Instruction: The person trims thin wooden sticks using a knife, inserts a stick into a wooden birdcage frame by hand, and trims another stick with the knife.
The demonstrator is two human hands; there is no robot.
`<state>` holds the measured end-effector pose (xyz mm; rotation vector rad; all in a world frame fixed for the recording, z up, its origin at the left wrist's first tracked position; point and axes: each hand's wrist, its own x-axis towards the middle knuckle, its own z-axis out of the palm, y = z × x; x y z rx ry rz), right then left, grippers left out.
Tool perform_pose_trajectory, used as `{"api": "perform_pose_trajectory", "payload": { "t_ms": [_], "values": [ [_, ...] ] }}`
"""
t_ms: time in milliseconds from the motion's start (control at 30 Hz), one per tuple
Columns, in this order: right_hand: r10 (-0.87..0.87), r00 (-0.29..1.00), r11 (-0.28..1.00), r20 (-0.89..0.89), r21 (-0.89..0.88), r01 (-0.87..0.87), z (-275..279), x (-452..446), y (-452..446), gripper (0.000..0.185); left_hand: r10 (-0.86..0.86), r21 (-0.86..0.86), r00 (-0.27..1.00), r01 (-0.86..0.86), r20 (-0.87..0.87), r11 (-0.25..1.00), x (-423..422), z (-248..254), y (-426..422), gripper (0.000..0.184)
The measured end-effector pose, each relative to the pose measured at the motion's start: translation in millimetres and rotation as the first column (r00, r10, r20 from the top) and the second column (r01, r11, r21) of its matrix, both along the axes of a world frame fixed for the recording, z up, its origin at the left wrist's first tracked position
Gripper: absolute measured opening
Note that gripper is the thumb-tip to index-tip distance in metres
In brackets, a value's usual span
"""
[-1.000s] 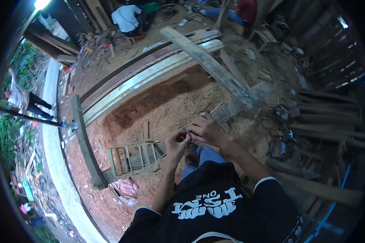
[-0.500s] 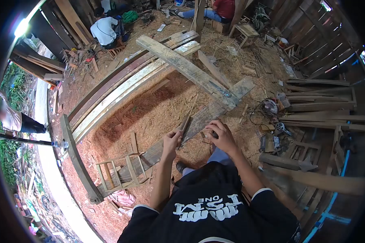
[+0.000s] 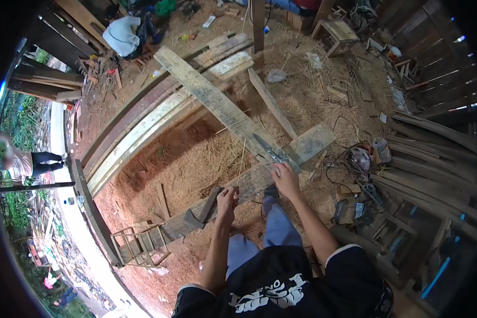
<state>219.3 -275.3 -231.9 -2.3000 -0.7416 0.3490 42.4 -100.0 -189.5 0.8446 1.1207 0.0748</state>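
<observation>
My left hand [image 3: 227,203] is closed around a thin light stick [image 3: 242,161] that points up and away. Just left of that hand, a dark wooden piece [image 3: 210,204] slants over the low plank [image 3: 177,227]. My right hand [image 3: 285,180] is at the near end of a long raised board [image 3: 206,93], its fingers curled; what they grip, if anything, is hidden. Right above those fingers a knife-like tool [image 3: 268,147] with a dark blade lies on the board.
Long boards [image 3: 143,124] lie beyond the shavings-covered ground. A small wooden frame [image 3: 140,246] stands at lower left. To the right are a circular saw [image 3: 360,159] and stacked planks [image 3: 434,159]. A person in white [image 3: 123,37] crouches at the back; another person [image 3: 24,159] stands outside.
My right hand has moved forward to the raised board's end beside the knife-like tool. My left hand still holds the thin stick. The camera view has shifted.
</observation>
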Motion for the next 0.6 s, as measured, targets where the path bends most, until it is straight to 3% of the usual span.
{"api": "perform_pose_trajectory", "payload": {
  "t_ms": [167,300,400,500,600],
  "values": [
    [0.021,1.0,0.986,-0.011,-0.166,-0.023,-94.2,61.3,26.7,0.026,0.11,-0.031,0.991,-0.113,-0.076,0.993,56.5,-48.3,-12.0,0.016],
    [0.089,0.995,0.927,0.04,-0.37,-0.068,-131.7,63.0,38.0,0.03,0.146,-0.059,0.987,-0.15,-0.071,0.987,85.1,-56.1,-13.7,0.014],
    [0.077,0.997,0.929,-0.013,-0.361,-0.077,-145.8,65.1,38.3,0.036,0.186,-0.078,0.979,-0.193,-0.086,0.978,96.7,-53.8,-12.0,0.015],
    [-0.033,0.994,0.986,-0.109,-0.169,0.015,-129.0,66.9,30.2,0.036,0.224,-0.098,0.973,-0.229,-0.054,0.969,108.4,-30.8,-11.9,0.014],
    [-0.064,0.951,0.989,-0.302,0.107,0.101,-53.7,77.3,21.5,0.032,0.252,-0.084,0.968,-0.252,-0.013,0.964,110.8,-15.5,-10.7,0.014]
  ]
}}
